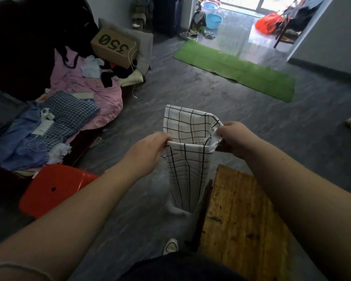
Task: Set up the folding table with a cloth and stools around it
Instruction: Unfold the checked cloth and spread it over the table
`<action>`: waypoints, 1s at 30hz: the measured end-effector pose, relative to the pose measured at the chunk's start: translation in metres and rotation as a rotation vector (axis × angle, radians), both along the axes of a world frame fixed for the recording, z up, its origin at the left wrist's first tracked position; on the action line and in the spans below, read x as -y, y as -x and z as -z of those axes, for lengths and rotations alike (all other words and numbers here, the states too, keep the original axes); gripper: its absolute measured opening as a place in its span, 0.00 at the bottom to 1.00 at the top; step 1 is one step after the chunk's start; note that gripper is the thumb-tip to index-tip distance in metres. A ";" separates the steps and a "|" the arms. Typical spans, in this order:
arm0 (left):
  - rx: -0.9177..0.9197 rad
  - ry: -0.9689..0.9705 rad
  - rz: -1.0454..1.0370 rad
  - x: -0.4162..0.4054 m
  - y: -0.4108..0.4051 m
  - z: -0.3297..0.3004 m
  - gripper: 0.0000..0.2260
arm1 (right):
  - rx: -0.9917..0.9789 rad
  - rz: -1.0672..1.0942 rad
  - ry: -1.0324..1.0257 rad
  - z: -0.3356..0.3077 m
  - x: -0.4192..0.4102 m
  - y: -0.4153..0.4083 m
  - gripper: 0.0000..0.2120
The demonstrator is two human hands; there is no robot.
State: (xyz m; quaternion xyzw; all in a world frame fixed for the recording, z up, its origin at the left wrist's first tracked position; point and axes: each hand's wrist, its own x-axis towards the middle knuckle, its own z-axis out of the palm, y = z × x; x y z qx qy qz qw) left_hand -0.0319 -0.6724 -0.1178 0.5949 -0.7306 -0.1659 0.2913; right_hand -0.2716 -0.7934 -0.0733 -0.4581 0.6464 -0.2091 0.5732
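Cloth held up between both hands, above the floor and beside the table.

The person is standing and holding a white cloth (187, 159) with a black grid; the left hand (150, 151) is pinching its upper edge on one side, the right hand (236, 138) is gripping the bunched upper edge on the other. The cloth is hanging down, partly folded on itself, its lower end near the grey floor (190, 92). The wooden table (239, 216) is sitting low just to the right of the hanging cloth, under the right forearm. A red stool (55, 189) is standing to the left, beside a bed (85, 92) piled with clothes and a cardboard box (115, 47). A green mat (237, 72) is lying further off, near the doorway.
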 end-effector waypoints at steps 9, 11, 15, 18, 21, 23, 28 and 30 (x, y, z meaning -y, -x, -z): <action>0.047 -0.083 0.063 0.008 -0.040 0.016 0.12 | -0.129 0.125 0.176 0.008 0.034 0.019 0.38; 0.061 -0.081 0.041 0.013 -0.039 0.010 0.12 | -0.297 -0.059 0.372 0.004 0.030 0.026 0.36; 0.088 -0.011 -0.002 0.023 -0.031 -0.004 0.11 | -0.489 -0.390 0.526 -0.001 0.030 0.043 0.15; 0.150 0.003 -0.027 0.030 -0.022 -0.012 0.06 | -0.377 -0.437 0.433 -0.003 0.032 0.067 0.11; 0.219 -0.023 -0.052 0.039 -0.009 -0.020 0.05 | -0.531 -0.595 0.486 0.000 0.037 0.094 0.18; 0.251 -0.018 -0.071 0.047 0.002 -0.025 0.06 | -0.776 -0.660 0.602 0.004 0.044 0.109 0.18; 0.335 -0.138 -0.074 0.083 0.032 -0.036 0.05 | -1.061 -0.691 0.965 0.011 0.067 0.152 0.09; 0.438 -0.228 -0.049 0.101 0.045 -0.038 0.06 | -1.004 -0.696 1.069 0.018 0.079 0.171 0.07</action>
